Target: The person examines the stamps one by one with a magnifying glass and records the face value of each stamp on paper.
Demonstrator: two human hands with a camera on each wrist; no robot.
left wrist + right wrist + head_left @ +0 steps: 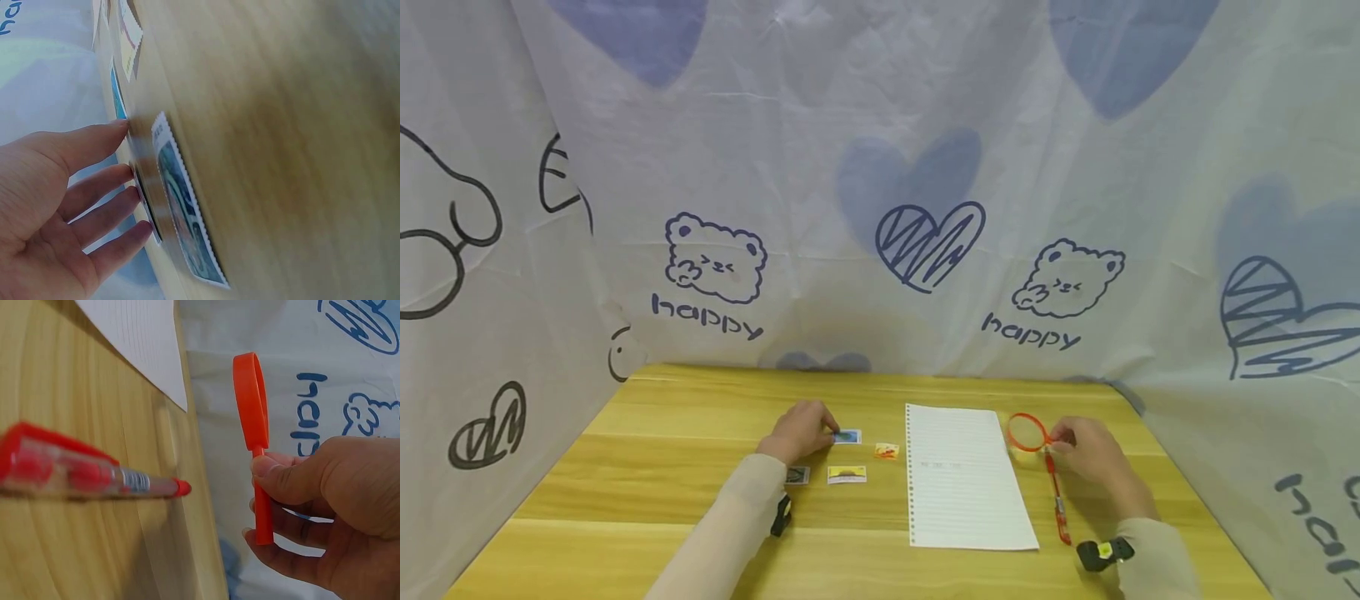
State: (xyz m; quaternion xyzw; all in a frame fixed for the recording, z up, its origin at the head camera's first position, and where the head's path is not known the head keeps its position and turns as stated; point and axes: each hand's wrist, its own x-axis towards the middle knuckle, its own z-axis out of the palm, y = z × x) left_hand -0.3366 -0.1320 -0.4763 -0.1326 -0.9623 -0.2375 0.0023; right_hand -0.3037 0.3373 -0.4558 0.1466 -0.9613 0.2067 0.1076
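Well, the right hand (1093, 454) pinches a round orange magnifier (249, 403), left hand (799, 428) loosely spread.

Pale cloth backdrop (805, 100) — hearts (931, 247), cartoon bears (717, 258), wooden tabletop (625, 467)

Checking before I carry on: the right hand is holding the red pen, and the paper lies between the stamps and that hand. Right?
Not quite: the right wrist view shows the right hand holding the magnifier, not the pen. The paper does lie between the stamps and that hand.
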